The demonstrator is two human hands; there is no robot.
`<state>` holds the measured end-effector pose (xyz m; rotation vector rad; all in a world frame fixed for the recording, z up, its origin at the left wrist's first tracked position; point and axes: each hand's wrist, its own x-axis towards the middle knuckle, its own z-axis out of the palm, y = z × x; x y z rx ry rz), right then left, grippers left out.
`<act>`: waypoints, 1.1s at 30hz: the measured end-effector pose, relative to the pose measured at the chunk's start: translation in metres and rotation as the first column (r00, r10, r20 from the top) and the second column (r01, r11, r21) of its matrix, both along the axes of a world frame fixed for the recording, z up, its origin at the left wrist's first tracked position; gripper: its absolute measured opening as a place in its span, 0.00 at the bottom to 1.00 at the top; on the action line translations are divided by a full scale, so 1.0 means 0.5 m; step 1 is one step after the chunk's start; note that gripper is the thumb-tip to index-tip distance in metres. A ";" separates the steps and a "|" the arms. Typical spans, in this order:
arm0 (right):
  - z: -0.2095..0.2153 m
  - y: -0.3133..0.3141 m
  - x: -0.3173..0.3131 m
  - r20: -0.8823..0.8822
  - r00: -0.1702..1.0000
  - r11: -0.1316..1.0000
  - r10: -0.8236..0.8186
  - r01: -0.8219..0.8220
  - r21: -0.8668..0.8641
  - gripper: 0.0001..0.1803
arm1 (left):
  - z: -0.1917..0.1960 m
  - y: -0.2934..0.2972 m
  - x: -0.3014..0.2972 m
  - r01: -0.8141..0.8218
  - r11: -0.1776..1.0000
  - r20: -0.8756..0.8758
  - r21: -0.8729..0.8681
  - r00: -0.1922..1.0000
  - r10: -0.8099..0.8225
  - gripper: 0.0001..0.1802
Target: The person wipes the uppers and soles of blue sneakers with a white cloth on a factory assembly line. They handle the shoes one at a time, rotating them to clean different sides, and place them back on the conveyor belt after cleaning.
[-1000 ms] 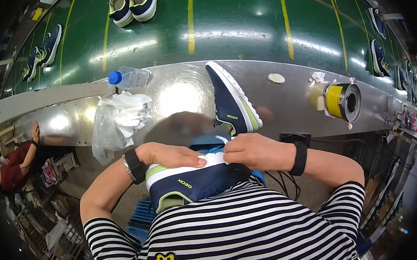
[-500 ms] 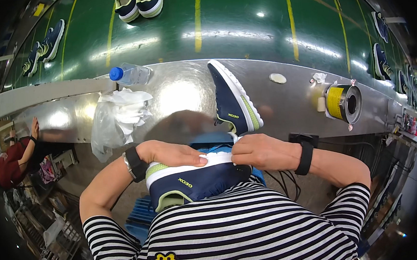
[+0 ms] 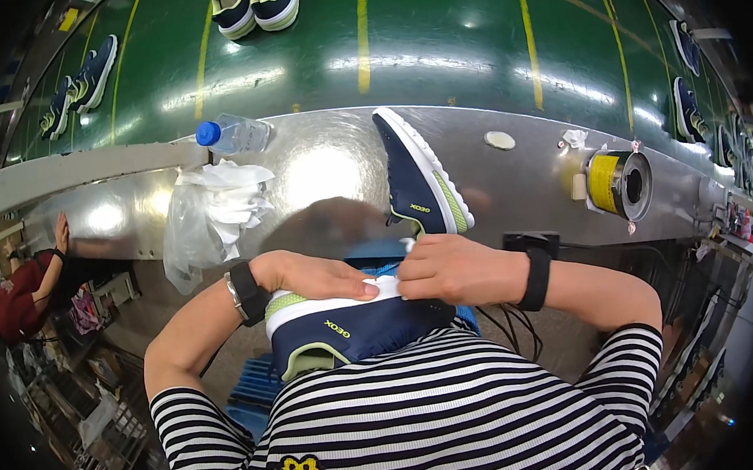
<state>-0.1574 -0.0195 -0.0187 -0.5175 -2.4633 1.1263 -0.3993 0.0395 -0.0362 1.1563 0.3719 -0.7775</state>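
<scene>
A navy sneaker [image 3: 357, 331] with a white sole and lime-green trim lies on its side against my striped shirt, sole edge facing the bench. My left hand [image 3: 314, 277] grips it near the heel, thumb along the white sole. Against the same sole, closer to the toe, my right hand [image 3: 458, 270] presses with bent fingers. A small white scrap of cloth or tissue [image 3: 409, 244] pokes out above those fingers; the rest of it is hidden. The matching sneaker [image 3: 416, 175] rests on its side on the metal bench just beyond my hands.
On the metal bench [image 3: 514, 199] are a blue-capped clear bottle [image 3: 237, 134], white tissues in a plastic bag [image 3: 218, 211], a white oval piece [image 3: 500, 141] and a yellow-labelled can [image 3: 619, 185]. Behind runs a green conveyor [image 3: 442, 47] carrying sneakers [image 3: 260, 6]. Another person [image 3: 35, 289] stands at far left.
My right hand has slid left along the sole, toward my left hand, with the white scrap. The left hand stays on the sneaker. The conveyor's sneakers and lines have shifted slightly right.
</scene>
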 end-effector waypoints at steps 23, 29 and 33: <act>0.003 -0.051 0.054 0.013 0.877 0.611 -0.481 0.346 -0.712 0.02 | 0.006 -0.010 -0.028 -0.196 0.978 0.010 -0.066 0.980 0.197 0.34; -0.005 -0.055 -0.005 0.097 0.854 0.628 -0.511 0.448 -0.636 0.04 | 0.002 -0.007 -0.010 -0.102 0.989 0.064 0.106 0.993 0.095 0.36; 0.010 -0.038 -0.039 0.077 0.888 0.723 -0.452 0.416 -0.551 0.04 | 0.016 -0.005 -0.007 -0.108 0.989 0.055 0.099 0.993 0.103 0.37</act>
